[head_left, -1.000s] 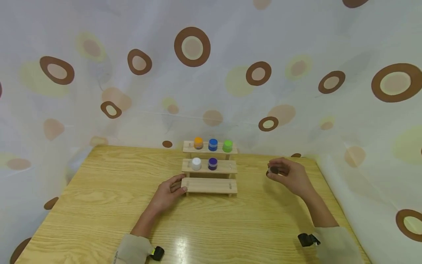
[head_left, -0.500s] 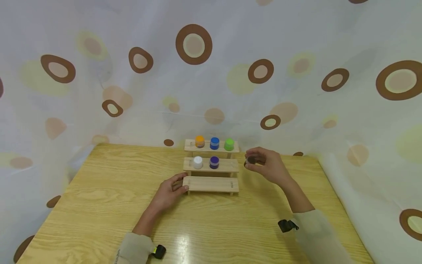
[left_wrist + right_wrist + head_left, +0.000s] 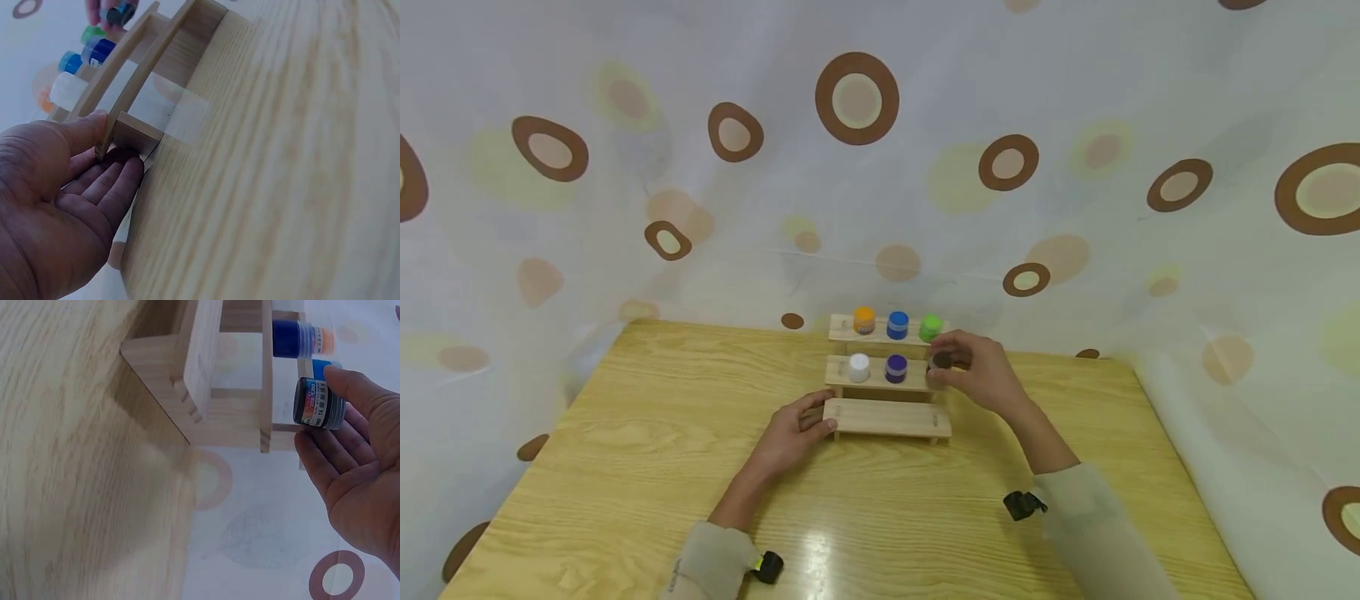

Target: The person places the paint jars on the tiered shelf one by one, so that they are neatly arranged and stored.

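A three-step wooden rack (image 3: 887, 417) stands on the table. My left hand (image 3: 788, 435) grips the left end of its lowest step, thumb on top and fingers beneath in the left wrist view. With thumb and fingers, my right hand (image 3: 983, 373) pinches a small dark paint jar (image 3: 320, 405) at the right end of the middle step. A narrow gap shows between jar and board in the right wrist view. Beside it on that step are a purple jar (image 3: 896, 368) and a white jar (image 3: 859, 367). Orange (image 3: 864, 320), blue (image 3: 898, 325) and green (image 3: 931, 327) jars occupy the top step.
The wood-grain table (image 3: 700, 375) extends around the rack on both sides and in front. Behind and beside it hangs a pale sheet (image 3: 760, 200) with brown ring prints, close to the rack's back.
My right hand has carried the dark jar leftward, from over the table on the right to the middle step's right end. My left hand keeps its hold on the rack.
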Motion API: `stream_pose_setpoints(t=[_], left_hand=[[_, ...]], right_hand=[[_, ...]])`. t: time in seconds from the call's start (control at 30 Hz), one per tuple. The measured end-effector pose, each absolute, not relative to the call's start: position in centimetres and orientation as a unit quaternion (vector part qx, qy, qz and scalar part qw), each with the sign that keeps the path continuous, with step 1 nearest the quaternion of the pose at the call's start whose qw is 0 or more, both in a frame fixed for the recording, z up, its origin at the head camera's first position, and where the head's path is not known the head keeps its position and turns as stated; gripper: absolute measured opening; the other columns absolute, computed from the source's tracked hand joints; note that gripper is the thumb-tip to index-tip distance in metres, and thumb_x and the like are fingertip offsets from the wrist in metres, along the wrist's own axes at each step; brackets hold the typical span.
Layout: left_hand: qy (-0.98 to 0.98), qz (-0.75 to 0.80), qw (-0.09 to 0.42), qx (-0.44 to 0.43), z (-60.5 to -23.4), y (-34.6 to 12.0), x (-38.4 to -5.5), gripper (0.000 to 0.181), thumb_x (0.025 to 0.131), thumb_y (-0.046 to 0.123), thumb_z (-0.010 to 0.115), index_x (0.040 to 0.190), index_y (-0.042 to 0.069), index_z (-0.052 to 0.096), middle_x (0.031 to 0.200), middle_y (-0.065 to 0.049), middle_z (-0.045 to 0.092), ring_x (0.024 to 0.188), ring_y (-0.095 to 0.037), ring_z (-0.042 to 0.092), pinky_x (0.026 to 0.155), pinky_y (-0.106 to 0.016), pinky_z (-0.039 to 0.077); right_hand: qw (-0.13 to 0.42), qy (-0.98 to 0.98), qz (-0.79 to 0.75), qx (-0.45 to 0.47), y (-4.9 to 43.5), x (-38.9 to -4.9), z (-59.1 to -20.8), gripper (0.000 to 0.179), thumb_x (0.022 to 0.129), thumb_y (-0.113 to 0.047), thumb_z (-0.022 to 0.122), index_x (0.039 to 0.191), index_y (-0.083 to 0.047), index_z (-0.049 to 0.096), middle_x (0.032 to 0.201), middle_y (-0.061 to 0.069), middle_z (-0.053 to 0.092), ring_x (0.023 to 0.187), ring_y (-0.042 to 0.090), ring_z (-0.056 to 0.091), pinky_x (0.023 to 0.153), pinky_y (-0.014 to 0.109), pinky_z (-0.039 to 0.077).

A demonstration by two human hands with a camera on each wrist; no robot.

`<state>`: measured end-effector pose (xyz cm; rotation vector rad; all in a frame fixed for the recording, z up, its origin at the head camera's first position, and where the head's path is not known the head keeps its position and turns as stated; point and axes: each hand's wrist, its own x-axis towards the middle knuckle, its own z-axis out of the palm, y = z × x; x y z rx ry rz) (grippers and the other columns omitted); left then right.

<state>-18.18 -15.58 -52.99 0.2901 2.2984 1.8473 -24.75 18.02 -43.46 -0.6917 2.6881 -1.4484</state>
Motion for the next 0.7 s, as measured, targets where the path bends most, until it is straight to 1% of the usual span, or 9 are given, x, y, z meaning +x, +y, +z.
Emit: stream_pose_setpoints(t=[0.13, 0.2, 0.37, 0.5, 0.7], left_hand=[[0.769, 0.625, 0.091, 0.094, -52.9, -15.2, -18.2, 0.055, 0.104, 0.009, 0.069, 0.157, 0.005, 0.05, 0.161, -0.027, 0.043, 0.139, -0.042, 0.056, 0.103, -0.04, 0.058], [0.766, 0.629, 0.095, 0.094, -52.9, -15.1, -18.2, 0.056, 0.104, 0.008, 0.069, 0.157, 0.005, 0.05, 0.161, -0.026, 0.044, 0.139, -0.041, 0.056, 0.103, -0.04, 0.058], [0.76, 0.634, 0.101, 0.096, -52.9, -15.0, -18.2, 0.057, 0.104, 0.008, 0.068, 0.157, 0.004, 0.048, 0.16, -0.025, 0.045, 0.139, -0.041, 0.056, 0.103, -0.04, 0.058], [0.761, 0.633, 0.099, 0.1, -52.9, -15.1, -18.2, 0.056, 0.105, 0.008, 0.067, 0.157, 0.003, 0.048, 0.161, -0.026, 0.043, 0.14, -0.042, 0.055, 0.103, -0.04, 0.058], [0.764, 0.631, 0.099, 0.095, -52.6, -14.9, -18.2, 0.056, 0.104, 0.008, 0.068, 0.157, 0.005, 0.049, 0.161, -0.025, 0.044, 0.139, -0.04, 0.056, 0.103, -0.038, 0.058]], right_hand=[[0.009, 0.865, -0.451, -0.219, 17.6, -24.6, -44.0, 0.035, 0.093, -0.01, 0.084, 0.125, -0.01, 0.072, 0.115, 0.008, 0.076, 0.109, 0.027, 0.074, 0.095, 0.048, 0.061], [0.007, 0.869, -0.446, -0.216, 17.5, -24.4, -44.2, 0.035, 0.093, -0.01, 0.084, 0.125, -0.008, 0.072, 0.114, 0.008, 0.076, 0.109, 0.028, 0.074, 0.095, 0.048, 0.062], [-0.003, 0.873, -0.446, -0.2, 17.2, -24.2, -44.3, 0.036, 0.093, -0.01, 0.083, 0.127, -0.003, 0.071, 0.117, 0.01, 0.076, 0.113, 0.031, 0.073, 0.098, 0.051, 0.06], [-0.008, 0.873, -0.447, -0.194, 17.0, -24.3, -44.5, 0.038, 0.093, -0.012, 0.084, 0.127, -0.003, 0.071, 0.119, 0.01, 0.075, 0.113, 0.031, 0.073, 0.099, 0.05, 0.06], [-0.02, 0.875, -0.443, -0.196, 16.9, -24.2, -45.0, 0.043, 0.093, -0.012, 0.085, 0.131, -0.003, 0.069, 0.122, 0.01, 0.075, 0.114, 0.03, 0.072, 0.102, 0.048, 0.059]])
